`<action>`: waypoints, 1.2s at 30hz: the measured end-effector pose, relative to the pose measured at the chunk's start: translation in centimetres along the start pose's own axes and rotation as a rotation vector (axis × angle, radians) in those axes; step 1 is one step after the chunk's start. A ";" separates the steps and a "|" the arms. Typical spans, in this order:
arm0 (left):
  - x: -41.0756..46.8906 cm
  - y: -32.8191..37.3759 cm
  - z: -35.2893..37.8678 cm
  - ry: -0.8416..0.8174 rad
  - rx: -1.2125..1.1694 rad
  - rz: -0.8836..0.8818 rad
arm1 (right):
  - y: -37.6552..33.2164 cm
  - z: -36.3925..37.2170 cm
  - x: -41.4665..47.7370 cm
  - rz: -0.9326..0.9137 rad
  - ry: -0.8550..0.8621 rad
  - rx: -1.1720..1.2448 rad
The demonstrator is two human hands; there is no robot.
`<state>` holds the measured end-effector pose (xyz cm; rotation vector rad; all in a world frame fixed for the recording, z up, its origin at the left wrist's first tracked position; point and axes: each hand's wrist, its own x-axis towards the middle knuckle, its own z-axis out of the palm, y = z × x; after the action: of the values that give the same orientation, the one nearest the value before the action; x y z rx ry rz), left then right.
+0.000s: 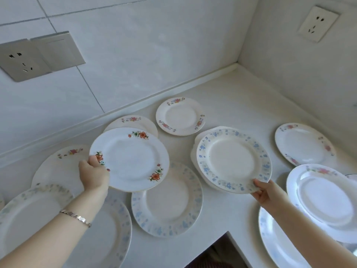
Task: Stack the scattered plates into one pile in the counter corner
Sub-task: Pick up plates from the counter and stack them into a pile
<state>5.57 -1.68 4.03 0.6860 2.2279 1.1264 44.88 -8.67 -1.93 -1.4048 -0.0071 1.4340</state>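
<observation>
- Both hands are loaded: the left hand [94, 172] is pinched on the rim of the orange-flowered plate [129, 159], thumb on top, the plate lifted clear above the plates under it.
- The right hand [265, 192] is clamped on the near edge of the blue-flowered plate [233, 160], which hangs just above another pale plate lying beneath it.
- Take the counter corner [236, 65] as the mark: both held plates sit well short of it, and no pile stands there yet.
- Closest to the corner lies the small pink-flowered plate [180, 116], flat on the counter [228, 89], with bare counter beyond it.
- For a clean step, I'd say keep each plate level, carry it over its neighbours rather than dragging, and set one down before the other.
- The broader plates look best as the base, so the small one should likely go on top.
- A one-edge pinch is a slippery hold; lowering gently, rim to rim, should spare chips.
</observation>
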 end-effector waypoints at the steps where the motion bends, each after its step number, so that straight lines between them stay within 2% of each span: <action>1: -0.9 0.3 0.8 0.021 -0.027 -0.013 | -0.4 -0.8 0.5 0.004 0.009 -0.004; 7: -6.9 2.0 5.5 0.093 -0.101 -0.047 | -2.2 -3.1 3.1 0.030 0.040 -0.051; 12: -8.5 2.2 8.8 0.105 -0.176 -0.053 | -2.8 -2.9 4.9 0.066 0.051 -0.098; 18: -9.4 4.0 11.5 0.011 -0.119 -0.016 | -2.4 -3.1 6.5 0.024 0.071 -0.205; 21: -8.8 4.6 12.8 -0.034 -0.094 0.009 | -2.5 -2.4 6.7 -0.010 0.114 -0.374; 26: -8.1 4.9 14.5 -0.098 -0.090 0.034 | -3.6 -2.1 6.2 0.094 0.138 -0.917; 36: -7.5 4.3 15.9 -0.106 -0.089 0.046 | -4.8 -1.2 7.5 0.068 0.127 -1.362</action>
<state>22.38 4.51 1.37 0.7450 2.0702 1.1762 50.91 -2.52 -4.54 -2.5665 -1.0237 1.3810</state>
